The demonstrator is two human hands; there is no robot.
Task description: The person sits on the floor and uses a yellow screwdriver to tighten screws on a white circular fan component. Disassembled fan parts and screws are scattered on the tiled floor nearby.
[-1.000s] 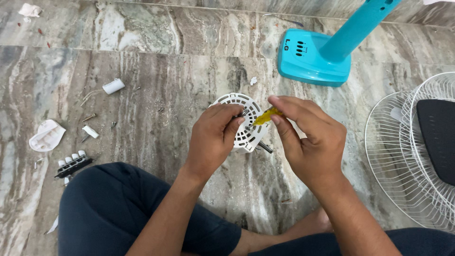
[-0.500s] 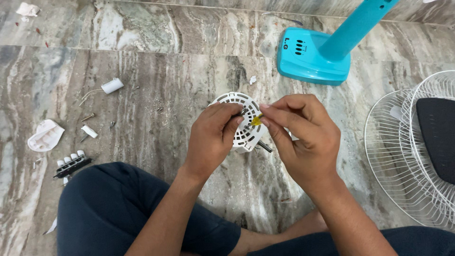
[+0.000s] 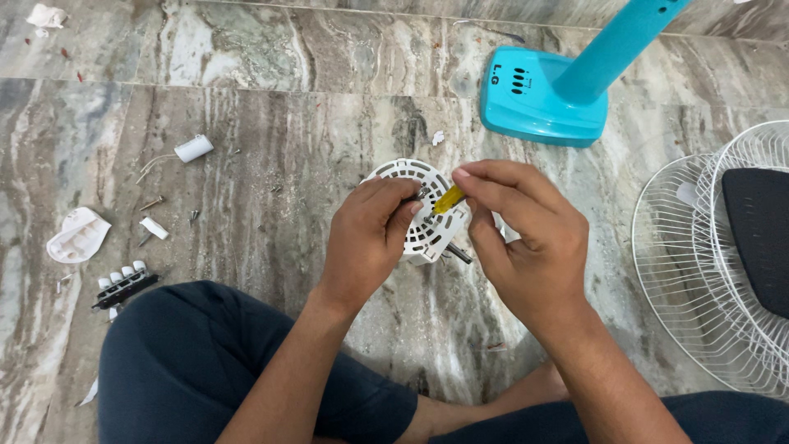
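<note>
Head view of a fan under disassembly on a marble floor [image 3: 271, 205]. The left hand [image 3: 366, 238] gripped a round white vented motor cover [image 3: 419, 226], held just above the floor in front of the seated person; the right hand [image 3: 526, 238] pinched a yellow-handled screwdriver [image 3: 449, 199] whose tip met the cover's face. The work appeared well advanced: the white wire guards [image 3: 707, 255] lay apart at the right, the turquoise fan base [image 3: 542, 94] stood beyond, and loose screws [image 3: 152, 202], a white cylinder [image 3: 194, 149] and a switch block [image 3: 123, 284] lay scattered left. The cover itself seemingly remained to be finished; which fastener was engaged could not be told.
</note>
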